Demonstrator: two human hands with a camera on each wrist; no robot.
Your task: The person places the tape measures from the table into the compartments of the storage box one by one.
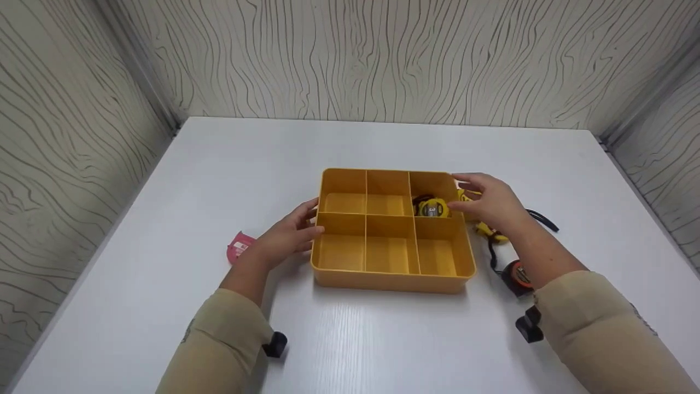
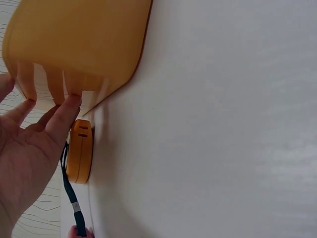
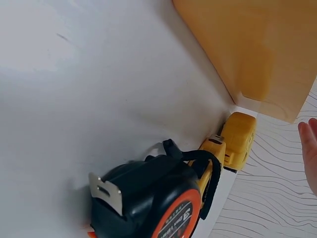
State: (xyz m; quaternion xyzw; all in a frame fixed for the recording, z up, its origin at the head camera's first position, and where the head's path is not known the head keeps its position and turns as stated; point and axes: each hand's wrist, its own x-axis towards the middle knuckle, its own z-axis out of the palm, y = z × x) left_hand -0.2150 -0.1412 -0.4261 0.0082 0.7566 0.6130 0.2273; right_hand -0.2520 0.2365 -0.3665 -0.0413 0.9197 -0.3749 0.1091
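A yellow six-compartment box [image 1: 391, 280] stands on the table between both hands. My left hand [image 1: 284, 238] is at its left wall; in the left wrist view its fingertips touch the outer wall. Just under that hand lies an orange tape measure [image 2: 80, 151], hidden in the head view. My right hand [image 1: 489, 202] reaches to the box's far right corner, fingers extended and close to the rim. In the far right compartment sits a yellow tape measure [image 1: 432, 208]. A pink tape measure [image 1: 239, 247] lies left of the box, partly covered by my left wrist.
Right of the box, partly under my right arm, lie a yellow tape measure [image 3: 239, 136], another yellow one [image 1: 491, 232] and a black-and-orange one [image 1: 517, 276]. A black strap [image 1: 542, 220] sticks out beyond the right wrist. Patterned panels [image 1: 383, 65] border the white table.
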